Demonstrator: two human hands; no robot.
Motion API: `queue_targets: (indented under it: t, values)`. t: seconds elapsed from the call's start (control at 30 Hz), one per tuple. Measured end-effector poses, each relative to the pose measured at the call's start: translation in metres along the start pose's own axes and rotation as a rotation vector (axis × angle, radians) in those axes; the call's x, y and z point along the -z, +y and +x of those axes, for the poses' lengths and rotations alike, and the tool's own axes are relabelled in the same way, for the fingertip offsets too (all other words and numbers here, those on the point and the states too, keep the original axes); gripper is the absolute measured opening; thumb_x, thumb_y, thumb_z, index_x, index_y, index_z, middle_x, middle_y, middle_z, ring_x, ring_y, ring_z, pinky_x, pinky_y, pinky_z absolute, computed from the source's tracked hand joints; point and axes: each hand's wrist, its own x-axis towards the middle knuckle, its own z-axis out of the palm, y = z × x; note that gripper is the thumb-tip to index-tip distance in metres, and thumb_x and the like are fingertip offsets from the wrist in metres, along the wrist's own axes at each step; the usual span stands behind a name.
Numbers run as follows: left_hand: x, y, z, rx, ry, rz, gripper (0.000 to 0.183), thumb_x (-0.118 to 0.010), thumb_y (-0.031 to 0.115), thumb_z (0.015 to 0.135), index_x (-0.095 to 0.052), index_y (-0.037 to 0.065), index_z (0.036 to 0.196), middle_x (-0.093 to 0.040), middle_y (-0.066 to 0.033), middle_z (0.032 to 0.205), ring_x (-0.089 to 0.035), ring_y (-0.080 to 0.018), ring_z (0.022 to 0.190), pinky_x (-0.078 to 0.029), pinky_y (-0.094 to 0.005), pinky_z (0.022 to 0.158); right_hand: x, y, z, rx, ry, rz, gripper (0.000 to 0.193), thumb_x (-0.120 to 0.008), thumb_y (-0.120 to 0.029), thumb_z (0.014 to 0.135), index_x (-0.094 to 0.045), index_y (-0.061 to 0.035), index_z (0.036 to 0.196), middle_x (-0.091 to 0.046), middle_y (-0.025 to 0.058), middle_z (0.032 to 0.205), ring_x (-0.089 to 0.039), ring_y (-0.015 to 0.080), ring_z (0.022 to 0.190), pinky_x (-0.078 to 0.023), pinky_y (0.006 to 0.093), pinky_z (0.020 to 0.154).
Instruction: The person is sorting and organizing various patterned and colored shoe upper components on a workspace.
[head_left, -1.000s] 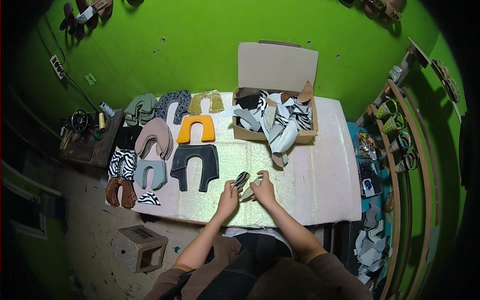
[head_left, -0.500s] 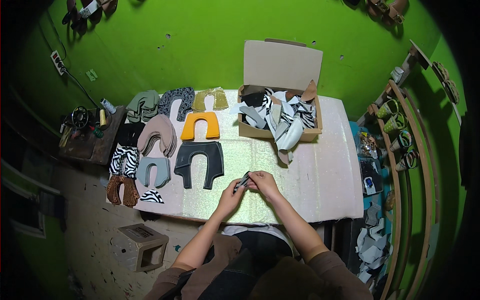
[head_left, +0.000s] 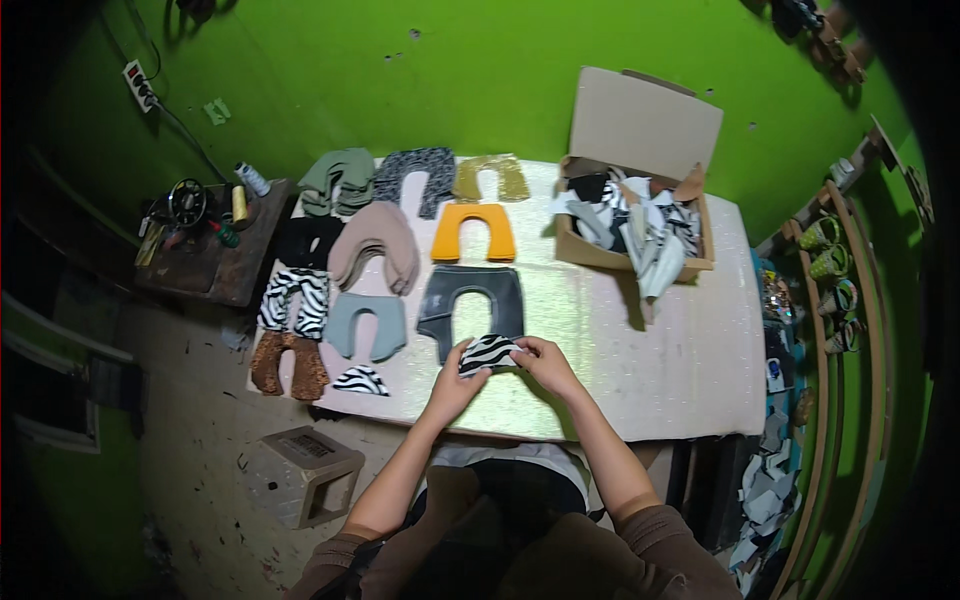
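Between my two hands is a curved zebra-print piece (head_left: 488, 353), black and white, its printed face turned up. My left hand (head_left: 460, 385) grips its left end, thumb at the lower edge. The fingers of my right hand (head_left: 542, 362) pinch its right end. Just beyond lies a black U-shaped piece (head_left: 435, 310), its near right leg partly behind the held piece. A similar zebra-print piece (head_left: 360, 381) rests on the table to the left. Near it are a grey-blue U-shaped stack (head_left: 345, 325) and a brown spotted U-shaped stack (head_left: 270, 372).
More U-shaped stacks stand in rows on the left of the table (head_left: 620, 370), among them orange (head_left: 447, 235), pink (head_left: 365, 240) and green (head_left: 335, 180) ones. An open cardboard box (head_left: 600, 255) overflows with scraps. A sewing machine (head_left: 187, 205) is far left; a wooden rack (head_left: 815, 375) holds footwear at right.
The zebra-print piece, earlier seen edge-on between my hands, now lies opened out with its printed face showing. My hands are slightly farther apart. The whole view has shifted and tilted.
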Motion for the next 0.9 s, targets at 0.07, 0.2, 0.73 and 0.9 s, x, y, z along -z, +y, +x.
queue_targets:
  t: [0.07,0.2,0.73,0.9]
  values:
    - [0.031,0.005,-0.005,0.025,0.043,0.215,0.071,-0.066,0.01,0.077,-0.028,0.0,0.136,-0.04,-0.0183,0.124,-0.056,-0.0235,0.091,-0.048,-0.0283,0.069,-0.028,-0.004,0.007,-0.011,0.025,-0.026,0.023,-0.061,-0.012,0.083,-0.06,0.004,0.1,-0.06,0.0036,0.074,-0.051,0.0081,0.064,-0.041,0.0218,0.058]
    - [0.103,-0.016,-0.027,-0.302,0.104,0.577,0.06,-0.067,0.012,0.077,-0.039,-0.002,0.128,-0.047,-0.0184,0.116,-0.053,-0.0318,0.098,-0.048,-0.0313,0.075,-0.095,-0.014,0.007,-0.04,-0.035,-0.093,0.031,-0.063,-0.012,0.083,-0.057,0.0031,0.109,-0.053,-0.0017,0.074,-0.044,0.0062,0.064,-0.038,0.0203,0.059]
    - [0.228,-0.065,-0.053,-0.381,-0.03,0.885,0.053,-0.066,0.02,0.074,-0.047,-0.001,0.119,-0.055,-0.0132,0.108,-0.053,-0.0283,0.097,-0.044,-0.0354,0.083,-0.243,-0.016,0.002,0.126,0.139,-0.624,0.03,-0.06,-0.017,0.079,-0.059,-0.0035,0.106,-0.058,0.0162,0.093,-0.06,0.0304,0.08,-0.048,0.0366,0.07]
    - [0.226,-0.06,-0.047,-0.367,-0.079,0.89,0.056,-0.066,0.02,0.074,-0.045,-0.001,0.121,-0.053,-0.0138,0.112,-0.051,-0.028,0.1,-0.043,-0.0349,0.085,-0.244,-0.019,0.005,0.08,0.125,-0.717,0.032,-0.062,-0.021,0.078,-0.059,-0.0049,0.106,-0.057,0.015,0.095,-0.06,0.0304,0.081,-0.048,0.037,0.071]
